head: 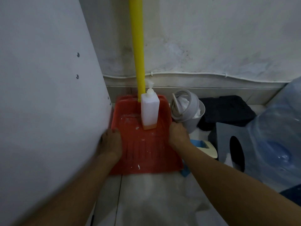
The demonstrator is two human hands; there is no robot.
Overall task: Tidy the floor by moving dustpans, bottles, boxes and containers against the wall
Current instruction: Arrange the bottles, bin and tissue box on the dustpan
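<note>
- The red dustpan [143, 149] lies flat on the pale tiled floor [130, 193], with its far end at the stained white wall [211, 38] and its yellow handle [138, 46] rising upright.
- A white pump bottle [149, 110] stands inside the dustpan.
- The left hand [111, 141] curls its fingers over the left rim, and the right hand [178, 132] curls over the right rim.
- A white panel [40, 95] is at the left.
- To the right are a grey bin [192, 121], a black box [228, 110], a grey box [231, 144] and a blue water jug [276, 136].
- A cable [195, 75] runs along the wall.
</note>
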